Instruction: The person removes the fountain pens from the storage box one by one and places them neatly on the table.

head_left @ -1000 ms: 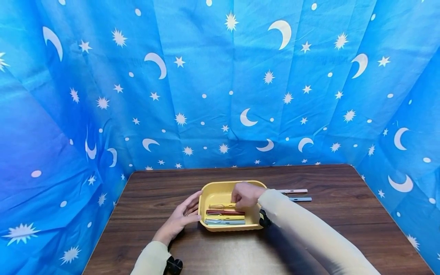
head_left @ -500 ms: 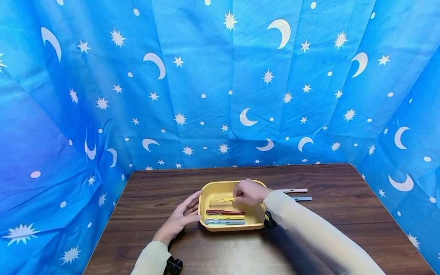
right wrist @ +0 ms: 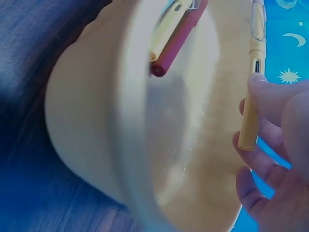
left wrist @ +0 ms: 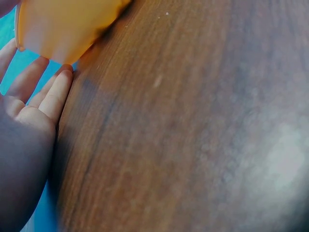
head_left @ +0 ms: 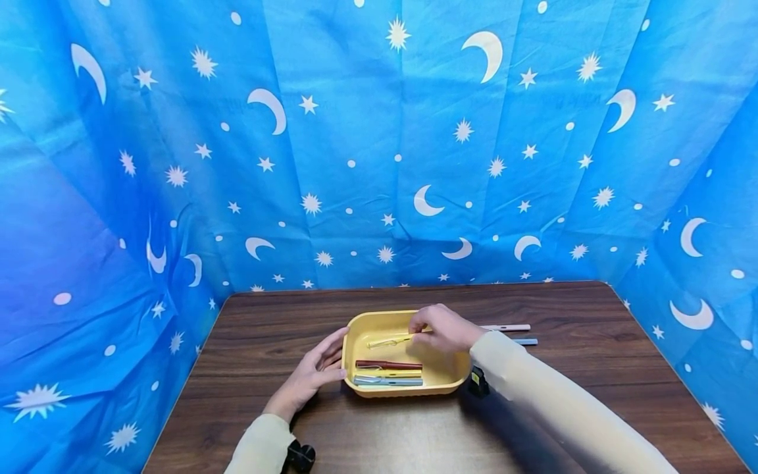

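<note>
Yellow tray (head_left: 408, 393) has several pens (head_left: 387, 365) settled in a near-side row; the left hand (head_left: 310, 375) touches its left end, fingers extended. Farther in, the right hand (head_left: 444, 328) pinches a yellow pen (right wrist: 256, 58) over the tray. Two others (head_left: 512, 328) lie outside, right.

smooth plastic tray (head_left: 385, 322); smooth plastic yellow pen (right wrist: 255, 60); shiny wood-grain table (head_left: 249, 355); creased cloth backdrop (head_left: 355, 131).

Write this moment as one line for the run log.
right hand: pinches yellow pen | left hand: touches yellow tray | inside tray: red pen, blue pen
</note>
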Motion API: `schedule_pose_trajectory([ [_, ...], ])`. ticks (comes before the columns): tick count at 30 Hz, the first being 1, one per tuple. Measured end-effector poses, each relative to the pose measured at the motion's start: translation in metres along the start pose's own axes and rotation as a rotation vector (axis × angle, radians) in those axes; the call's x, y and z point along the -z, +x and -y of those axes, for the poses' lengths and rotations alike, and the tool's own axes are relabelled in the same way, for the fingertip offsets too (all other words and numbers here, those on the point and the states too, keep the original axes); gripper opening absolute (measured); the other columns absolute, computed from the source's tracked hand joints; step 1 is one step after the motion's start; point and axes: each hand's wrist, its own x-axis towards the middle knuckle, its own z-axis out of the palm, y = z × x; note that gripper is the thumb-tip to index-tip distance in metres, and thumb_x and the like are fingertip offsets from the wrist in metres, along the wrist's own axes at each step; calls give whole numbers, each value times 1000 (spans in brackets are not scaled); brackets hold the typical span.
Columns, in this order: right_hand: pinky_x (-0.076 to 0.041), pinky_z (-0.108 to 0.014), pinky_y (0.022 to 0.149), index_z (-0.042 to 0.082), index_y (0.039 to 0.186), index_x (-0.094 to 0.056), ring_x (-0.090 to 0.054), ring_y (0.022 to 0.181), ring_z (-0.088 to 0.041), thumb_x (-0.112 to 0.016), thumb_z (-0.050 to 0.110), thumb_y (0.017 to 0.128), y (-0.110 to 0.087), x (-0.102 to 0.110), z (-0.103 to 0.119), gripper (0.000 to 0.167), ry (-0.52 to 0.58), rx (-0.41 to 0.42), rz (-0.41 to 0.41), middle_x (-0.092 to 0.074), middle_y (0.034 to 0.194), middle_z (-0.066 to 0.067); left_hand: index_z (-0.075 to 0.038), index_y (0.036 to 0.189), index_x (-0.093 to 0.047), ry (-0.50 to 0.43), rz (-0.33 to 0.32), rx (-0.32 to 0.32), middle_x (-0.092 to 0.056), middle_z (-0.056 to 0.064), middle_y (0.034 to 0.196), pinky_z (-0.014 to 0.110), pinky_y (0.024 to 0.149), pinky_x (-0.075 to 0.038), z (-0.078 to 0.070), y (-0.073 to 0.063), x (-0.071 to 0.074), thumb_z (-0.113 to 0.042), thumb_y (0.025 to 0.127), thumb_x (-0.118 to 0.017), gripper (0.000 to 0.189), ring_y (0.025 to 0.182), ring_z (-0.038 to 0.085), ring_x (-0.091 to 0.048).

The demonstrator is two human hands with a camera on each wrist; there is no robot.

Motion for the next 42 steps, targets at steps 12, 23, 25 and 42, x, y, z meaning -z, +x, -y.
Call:
schedule_pose_trajectory([
  [12, -57, -37, 87, 9, 100, -77, -65, 92, -17, -74, 16, 100, -14, 7, 8, 7, -65, -1, -62, -74, 99, 2, -17, 167, -30, 6, -7, -8, -30, 16, 171, 21, 112, -45, 0, -1, 0, -7, 96, -75, 84, 155, 39, -32],
  [23, -55, -36, 80, 16, 104, -79, -62, 94, -16, -76, 20, 98, -44, 30, 5, 8, -120, -26, -247, -72, 100, 5, -17, 166, -31, 3, -9, -2, -31, 15, 171, 21, 113, -44, 0, -1, 0, -8, 96, -76, 84, 155, 38, -32],
  [25, -56, -37, 81, 16, 104, -80, -62, 94, -16, -78, 18, 97, -49, 35, -1, 8, -127, -23, -276, -71, 100, 6, -16, 167, -30, 6, -9, -7, -30, 16, 171, 21, 113, -44, 1, 0, 0, -7, 96, -75, 84, 155, 39, -32],
  [42, -56, -34, 71, 20, 105, -79, -58, 90, -12, -77, 16, 97, -88, 56, -16, 8, -3, -180, -341, -71, 100, 10, -23, 165, -34, 33, -50, 42, -35, 8, 170, 24, 118, -40, -1, -1, -1, -8, 96, -75, 82, 155, 29, -35],
])
